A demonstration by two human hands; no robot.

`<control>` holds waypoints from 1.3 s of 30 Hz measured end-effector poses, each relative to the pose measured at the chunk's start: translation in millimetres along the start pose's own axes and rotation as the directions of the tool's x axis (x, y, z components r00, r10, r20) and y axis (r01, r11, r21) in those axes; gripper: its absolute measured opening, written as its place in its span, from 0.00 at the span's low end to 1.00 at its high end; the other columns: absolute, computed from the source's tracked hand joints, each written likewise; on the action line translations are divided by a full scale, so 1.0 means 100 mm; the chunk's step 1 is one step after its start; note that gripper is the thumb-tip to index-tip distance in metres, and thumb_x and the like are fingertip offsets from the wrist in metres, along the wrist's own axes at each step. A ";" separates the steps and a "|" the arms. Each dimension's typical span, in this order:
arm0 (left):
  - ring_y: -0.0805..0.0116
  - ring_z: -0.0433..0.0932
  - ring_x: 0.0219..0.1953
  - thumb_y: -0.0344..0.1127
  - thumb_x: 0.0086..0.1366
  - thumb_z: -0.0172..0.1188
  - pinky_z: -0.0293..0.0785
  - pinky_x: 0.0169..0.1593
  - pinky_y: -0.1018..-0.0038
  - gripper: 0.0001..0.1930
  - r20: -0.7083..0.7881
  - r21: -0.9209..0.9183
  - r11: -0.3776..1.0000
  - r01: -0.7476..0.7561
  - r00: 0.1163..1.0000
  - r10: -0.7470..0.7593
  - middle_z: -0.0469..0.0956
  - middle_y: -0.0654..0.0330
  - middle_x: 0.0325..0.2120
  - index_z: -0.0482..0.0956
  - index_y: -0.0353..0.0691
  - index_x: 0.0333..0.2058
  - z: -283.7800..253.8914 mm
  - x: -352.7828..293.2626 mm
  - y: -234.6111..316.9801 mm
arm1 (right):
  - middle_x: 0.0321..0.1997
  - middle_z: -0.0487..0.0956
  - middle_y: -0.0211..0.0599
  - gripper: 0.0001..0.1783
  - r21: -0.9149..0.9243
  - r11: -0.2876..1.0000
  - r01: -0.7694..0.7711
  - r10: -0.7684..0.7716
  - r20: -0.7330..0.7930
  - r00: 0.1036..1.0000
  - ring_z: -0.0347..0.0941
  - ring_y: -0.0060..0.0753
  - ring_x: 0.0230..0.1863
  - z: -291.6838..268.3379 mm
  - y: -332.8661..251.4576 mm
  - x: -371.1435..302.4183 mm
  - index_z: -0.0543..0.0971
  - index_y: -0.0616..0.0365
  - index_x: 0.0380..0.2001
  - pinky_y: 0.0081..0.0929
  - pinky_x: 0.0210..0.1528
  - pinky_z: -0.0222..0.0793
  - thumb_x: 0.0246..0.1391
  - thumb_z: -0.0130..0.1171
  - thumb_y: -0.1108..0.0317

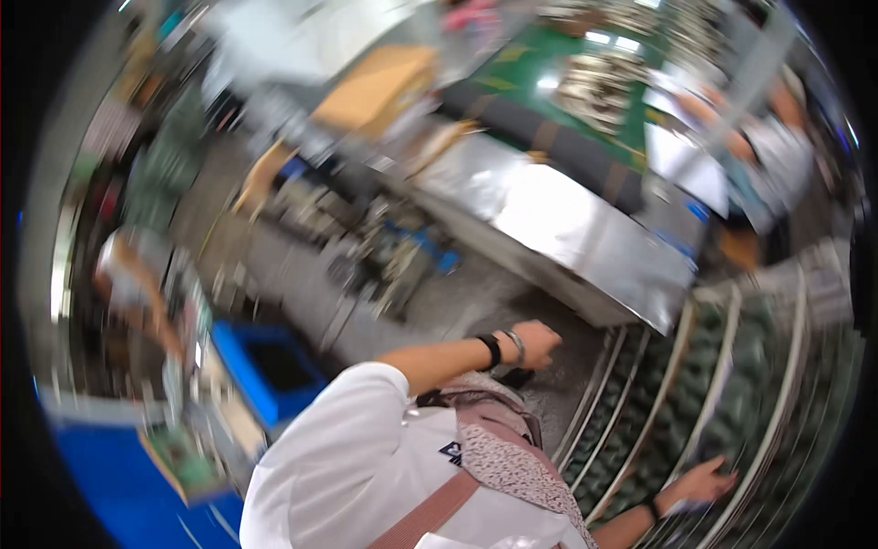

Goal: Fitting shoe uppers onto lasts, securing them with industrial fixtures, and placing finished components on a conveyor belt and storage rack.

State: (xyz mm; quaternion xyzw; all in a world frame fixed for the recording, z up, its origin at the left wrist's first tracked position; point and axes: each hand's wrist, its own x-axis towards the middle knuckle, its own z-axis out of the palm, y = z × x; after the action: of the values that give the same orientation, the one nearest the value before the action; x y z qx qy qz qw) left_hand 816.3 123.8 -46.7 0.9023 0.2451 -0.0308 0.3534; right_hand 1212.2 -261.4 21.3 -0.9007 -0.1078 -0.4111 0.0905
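My left hand (532, 346) hangs in front of my waist above the grey floor. Its fingers are curled in, and I see nothing in them; a dark band and a bracelet circle the wrist. Out to the right, my right hand (700, 480) is over a rack with pale curved rails (660, 403). The fingers of that hand reach outward, slightly apart, and hold nothing I can see. Between the rails lie many dark green lumpy pieces (745, 371), too blurred to name.
Ahead stands a shiny metal-topped bench (549, 206) with a dark roller and a green surface (512, 69) carrying piled pale parts. A cardboard box (380, 87) is beyond it. A blue-framed machine (265, 371) stands left. People work at left (137, 265) and right (777, 151).
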 end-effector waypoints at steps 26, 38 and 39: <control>0.46 0.82 0.52 0.54 0.48 0.77 0.78 0.57 0.60 0.39 0.318 -0.926 -0.334 -0.177 -0.844 -0.433 0.82 0.40 0.48 0.77 0.29 0.51 0.01 -8.73 -3.14 | 0.67 0.69 0.48 0.38 0.889 0.456 0.037 -0.832 0.441 -0.336 0.70 0.42 0.59 -1.89 -4.86 -3.42 0.61 0.57 0.71 0.44 0.59 0.69 0.58 0.60 0.70; 0.41 0.79 0.51 0.40 0.50 0.76 0.76 0.54 0.59 0.39 -0.578 -0.685 0.582 0.437 0.161 -0.800 0.80 0.42 0.49 0.68 0.33 0.59 -1.53 -4.70 -1.45 | 0.70 0.65 0.68 0.42 -0.060 0.985 -0.163 -0.173 -0.332 -0.927 0.67 0.61 0.68 -2.83 -6.88 -3.58 0.51 0.55 0.75 0.65 0.68 0.62 0.70 0.36 0.36; 0.47 0.76 0.59 0.38 0.47 0.76 0.73 0.61 0.57 0.40 -0.799 -0.403 0.797 0.450 0.252 -0.547 0.77 0.44 0.54 0.69 0.36 0.59 -1.62 -4.41 -1.40 | 0.70 0.65 0.68 0.42 -0.074 0.979 -0.188 -0.202 -0.303 -0.931 0.67 0.61 0.68 -2.75 -6.98 -3.40 0.51 0.55 0.75 0.65 0.68 0.62 0.70 0.36 0.36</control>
State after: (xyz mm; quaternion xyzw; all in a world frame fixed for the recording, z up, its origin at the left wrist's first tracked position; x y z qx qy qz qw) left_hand 345.3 131.7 88.2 0.6351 0.6648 0.3483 0.1825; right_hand 609.2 299.4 -7.0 0.2562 0.0933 -0.9619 0.0219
